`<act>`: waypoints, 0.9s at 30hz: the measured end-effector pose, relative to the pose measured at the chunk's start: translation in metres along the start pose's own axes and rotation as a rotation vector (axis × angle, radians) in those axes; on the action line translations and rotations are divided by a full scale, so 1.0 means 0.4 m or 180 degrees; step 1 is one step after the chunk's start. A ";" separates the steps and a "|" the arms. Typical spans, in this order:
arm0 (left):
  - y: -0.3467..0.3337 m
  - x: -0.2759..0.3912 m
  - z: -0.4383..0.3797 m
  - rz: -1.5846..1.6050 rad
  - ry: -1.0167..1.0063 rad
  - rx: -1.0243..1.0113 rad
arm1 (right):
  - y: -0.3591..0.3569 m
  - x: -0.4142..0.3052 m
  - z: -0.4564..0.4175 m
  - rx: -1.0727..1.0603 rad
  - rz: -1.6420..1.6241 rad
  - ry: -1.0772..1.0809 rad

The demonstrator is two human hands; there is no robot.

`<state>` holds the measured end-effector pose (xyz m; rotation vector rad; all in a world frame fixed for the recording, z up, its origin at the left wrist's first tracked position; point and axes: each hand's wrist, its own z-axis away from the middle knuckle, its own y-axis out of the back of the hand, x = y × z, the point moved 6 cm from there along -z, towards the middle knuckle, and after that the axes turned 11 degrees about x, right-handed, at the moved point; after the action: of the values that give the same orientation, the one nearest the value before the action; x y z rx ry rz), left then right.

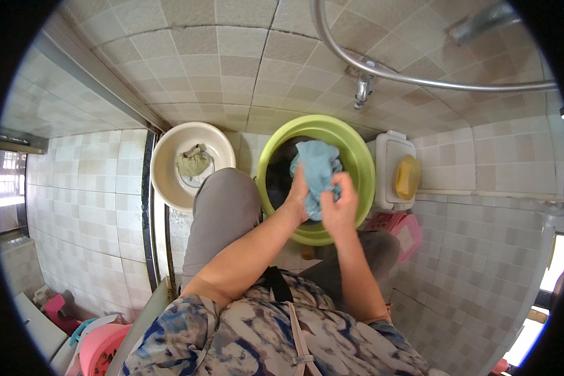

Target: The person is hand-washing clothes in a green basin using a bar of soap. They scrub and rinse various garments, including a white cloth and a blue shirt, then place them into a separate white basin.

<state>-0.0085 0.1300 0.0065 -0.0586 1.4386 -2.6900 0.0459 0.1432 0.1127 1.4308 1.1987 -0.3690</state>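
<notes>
A bunched light-blue cloth (318, 162) is between my hands, above a lime-green plastic basin (363, 164). My left hand (299, 190) grips it from the left side, its fingers partly hidden under the fabric. On the right, my right hand (339, 202) pinches a fold of the same cloth between thumb and fingers. Dark fabric (281, 171) lies in the basin beneath. To the left stands a cream basin (162, 164), where a pale green wet cloth (192, 162) rests at the bottom.
A yellow soap bar (404, 182) sits in a dish on a white lidded container (386, 171). Above the green basin, a wall tap (363, 87) and a metal shower hose (423, 81) project. Pink plastic items (408, 235) stand by my right knee. A door frame (159, 225) runs along the left.
</notes>
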 end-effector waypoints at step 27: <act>0.098 0.078 -0.027 -0.3078 -0.1493 0.1001 | -0.060 -0.087 0.075 -0.0190 0.1204 0.0293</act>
<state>-0.0379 0.1144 -0.0323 -1.5981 0.9435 -3.1586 0.0238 0.0969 0.1188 1.5963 0.9742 -0.0059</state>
